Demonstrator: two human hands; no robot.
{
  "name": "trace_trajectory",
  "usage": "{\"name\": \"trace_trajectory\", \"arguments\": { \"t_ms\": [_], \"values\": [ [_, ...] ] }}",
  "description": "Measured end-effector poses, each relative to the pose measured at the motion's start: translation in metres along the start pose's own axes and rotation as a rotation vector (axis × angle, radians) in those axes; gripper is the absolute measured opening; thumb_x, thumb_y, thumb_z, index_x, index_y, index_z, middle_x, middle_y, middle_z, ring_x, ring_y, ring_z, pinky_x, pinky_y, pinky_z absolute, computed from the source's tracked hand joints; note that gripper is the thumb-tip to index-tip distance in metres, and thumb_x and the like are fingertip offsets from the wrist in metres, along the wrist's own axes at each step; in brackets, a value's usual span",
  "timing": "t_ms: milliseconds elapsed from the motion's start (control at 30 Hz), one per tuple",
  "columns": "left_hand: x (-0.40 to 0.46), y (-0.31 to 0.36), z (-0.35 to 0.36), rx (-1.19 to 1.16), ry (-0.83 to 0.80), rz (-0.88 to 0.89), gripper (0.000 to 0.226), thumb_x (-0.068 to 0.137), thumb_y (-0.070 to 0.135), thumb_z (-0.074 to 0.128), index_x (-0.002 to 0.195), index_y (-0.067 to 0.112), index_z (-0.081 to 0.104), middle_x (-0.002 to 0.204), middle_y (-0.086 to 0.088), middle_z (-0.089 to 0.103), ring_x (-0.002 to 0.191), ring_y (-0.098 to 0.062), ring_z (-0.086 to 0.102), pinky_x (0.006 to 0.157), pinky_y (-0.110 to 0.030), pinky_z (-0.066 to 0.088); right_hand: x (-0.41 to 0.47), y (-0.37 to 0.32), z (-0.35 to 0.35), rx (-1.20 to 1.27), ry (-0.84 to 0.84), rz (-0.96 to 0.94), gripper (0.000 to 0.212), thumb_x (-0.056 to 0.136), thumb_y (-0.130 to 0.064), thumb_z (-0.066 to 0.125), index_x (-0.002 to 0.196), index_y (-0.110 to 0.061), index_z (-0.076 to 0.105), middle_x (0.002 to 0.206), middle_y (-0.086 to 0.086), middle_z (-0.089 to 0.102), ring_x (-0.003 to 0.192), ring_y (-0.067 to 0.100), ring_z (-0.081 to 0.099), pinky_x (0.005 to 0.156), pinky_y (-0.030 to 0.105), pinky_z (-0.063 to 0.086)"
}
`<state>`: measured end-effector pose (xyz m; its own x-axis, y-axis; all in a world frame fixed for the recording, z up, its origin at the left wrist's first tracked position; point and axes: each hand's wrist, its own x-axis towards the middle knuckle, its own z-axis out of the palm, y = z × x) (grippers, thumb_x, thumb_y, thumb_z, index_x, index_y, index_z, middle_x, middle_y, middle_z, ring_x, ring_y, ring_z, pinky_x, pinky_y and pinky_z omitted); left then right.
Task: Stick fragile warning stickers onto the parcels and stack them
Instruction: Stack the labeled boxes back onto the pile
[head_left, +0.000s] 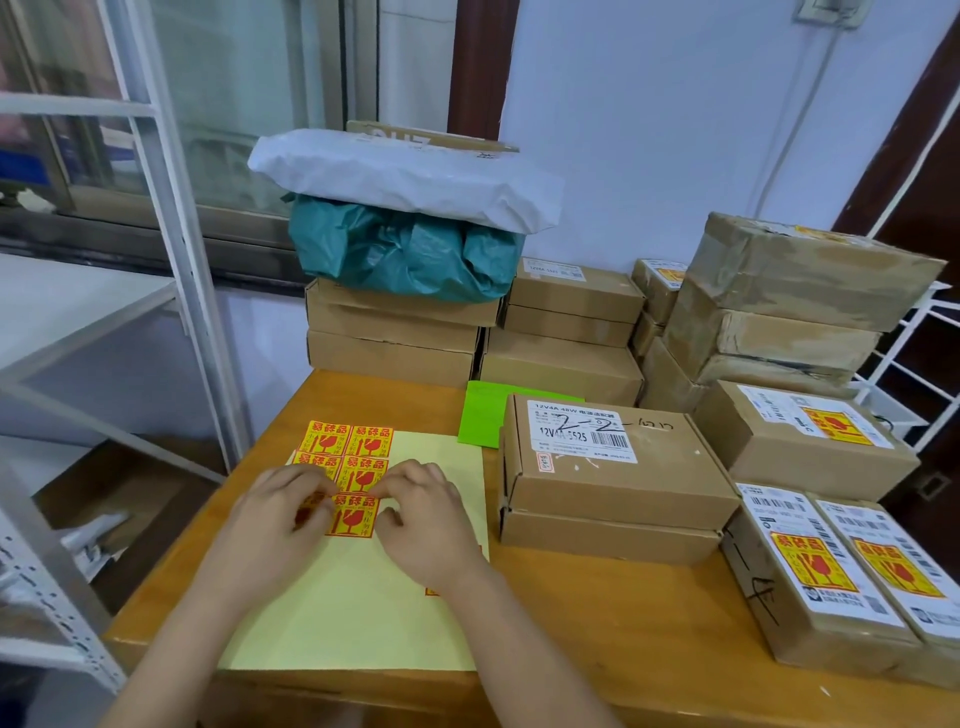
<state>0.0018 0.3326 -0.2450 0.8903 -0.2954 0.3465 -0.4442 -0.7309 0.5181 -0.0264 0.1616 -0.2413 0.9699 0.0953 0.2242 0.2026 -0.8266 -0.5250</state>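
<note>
A pale yellow backing sheet (363, 597) lies on the wooden table (597, 623), with several red-and-yellow fragile stickers (358, 452) at its far left corner. My left hand (280, 514) and my right hand (421, 514) rest on the sheet, fingertips curled at the edges of the nearest sticker (350, 517). Whether either hand has pinched it free I cannot tell. To the right stands a brown parcel (613, 467) with a white label and no large sticker. Parcels bearing stickers (841, 566) sit at the right edge.
Stacks of brown boxes (561, 332) line the back of the table, with a green bag (405, 249) and a white bag (405, 176) on top. A green paper (483, 415) lies behind the sheet. White metal shelving (171, 260) stands at left.
</note>
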Motion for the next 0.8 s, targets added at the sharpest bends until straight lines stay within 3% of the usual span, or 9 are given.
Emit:
{"name": "trace_trajectory", "arguments": {
  "t_ms": [200,467,800],
  "values": [
    [0.0,0.0,-0.0008,-0.01,-0.016,0.015,0.009,0.089,0.012,0.06,0.094,0.02,0.063,0.099,0.011,0.056,0.1,-0.01,0.043,0.083,-0.027,0.034,0.0017,-0.0011,0.0,0.007,-0.011,0.021,0.04,0.092,-0.019,0.046,0.132,-0.017,0.053,0.13,0.001,0.05,0.122,0.02,0.037,0.103,0.034,0.031],
    [-0.001,0.0029,-0.0036,-0.06,0.012,-0.016,0.019,0.087,0.003,0.059,0.09,0.021,0.06,0.093,0.011,0.055,0.095,-0.009,0.043,0.076,-0.023,0.032,0.0019,-0.0011,-0.0002,0.008,-0.01,0.027,0.039,0.092,-0.02,0.047,0.131,-0.017,0.054,0.129,0.001,0.049,0.123,0.019,0.036,0.103,0.035,0.03],
    [-0.0039,0.0088,-0.01,-0.01,0.142,-0.037,0.03,0.076,-0.007,0.066,0.078,0.021,0.055,0.078,0.015,0.051,0.082,-0.018,0.047,0.079,-0.044,0.039,0.0005,-0.0014,0.0008,-0.017,-0.006,-0.018,0.037,0.093,-0.021,0.048,0.128,-0.02,0.058,0.125,-0.001,0.05,0.12,0.018,0.036,0.102,0.032,0.027]
  ]
}}
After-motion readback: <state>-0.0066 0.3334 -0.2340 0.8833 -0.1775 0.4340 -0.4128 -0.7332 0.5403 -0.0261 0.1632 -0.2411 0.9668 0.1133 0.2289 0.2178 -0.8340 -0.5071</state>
